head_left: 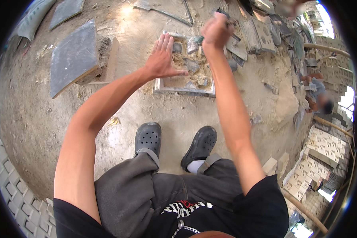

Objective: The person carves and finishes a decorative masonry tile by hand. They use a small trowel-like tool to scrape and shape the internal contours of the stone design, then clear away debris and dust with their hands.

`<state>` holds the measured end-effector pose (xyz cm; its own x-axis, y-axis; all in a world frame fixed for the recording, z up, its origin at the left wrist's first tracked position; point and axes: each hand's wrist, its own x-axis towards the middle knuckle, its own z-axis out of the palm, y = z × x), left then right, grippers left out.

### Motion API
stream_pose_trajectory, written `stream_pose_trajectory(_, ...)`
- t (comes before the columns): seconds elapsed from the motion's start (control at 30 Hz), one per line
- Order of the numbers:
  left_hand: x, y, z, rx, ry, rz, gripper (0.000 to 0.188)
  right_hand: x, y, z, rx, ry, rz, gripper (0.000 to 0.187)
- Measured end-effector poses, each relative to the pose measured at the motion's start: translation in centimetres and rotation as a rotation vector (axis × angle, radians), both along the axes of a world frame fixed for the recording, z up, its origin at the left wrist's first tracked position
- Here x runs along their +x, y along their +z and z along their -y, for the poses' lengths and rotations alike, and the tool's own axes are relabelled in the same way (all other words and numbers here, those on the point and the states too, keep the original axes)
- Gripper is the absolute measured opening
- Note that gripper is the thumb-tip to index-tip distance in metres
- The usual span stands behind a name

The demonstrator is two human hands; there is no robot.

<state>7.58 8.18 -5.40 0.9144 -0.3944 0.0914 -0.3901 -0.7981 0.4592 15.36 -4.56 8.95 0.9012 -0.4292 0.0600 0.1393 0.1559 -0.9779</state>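
A shallow rectangular frame (pixel 182 91), pale at its edges, lies on the ground ahead of my feet. Sandy material and several grey, angular stone-like pieces (pixel 192 65) fill it. My left hand (pixel 161 57) is over its left side, with the fingers straight and the thumb stretched out across the frame. My right hand (pixel 217 33) is closed in a fist near the far right corner, blurred by motion. Dark parts show around the fist, but what it holds is not clear. Beside it, a whitish and green piece (pixel 194 43) is at the frame's far edge.
A grey slab (pixel 76 57) leans on a rough block at left. Farther off lie a flat-bladed tool (pixel 162 12) and, at right, stacked slabs (pixel 261 33). Another person (pixel 317 93) is at far right. Patterned pale blocks (pixel 327 144) stand beyond; others (pixel 18 190) are at lower left.
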Motion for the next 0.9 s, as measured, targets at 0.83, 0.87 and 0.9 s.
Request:
stream_pose_trajectory(0.83,-4.0,-0.7,-1.5,-0.054,0.01,-0.025,0.15,-5.2,-2.2,1.5,0.191,0.488,0.17,0.039)
stream_pose_trajectory(0.87,-3.9,-0.5,-0.9,-0.055,-0.001,-0.028,0.15,-4.8,-3.5,1.3,0.079,0.49,0.25,0.039)
stream_pose_trajectory(0.9,-3.9,-0.4,-0.5,-0.056,-0.013,-0.032,0.15,-5.1,-4.9,1.5,0.011,0.511,0.208,0.04)
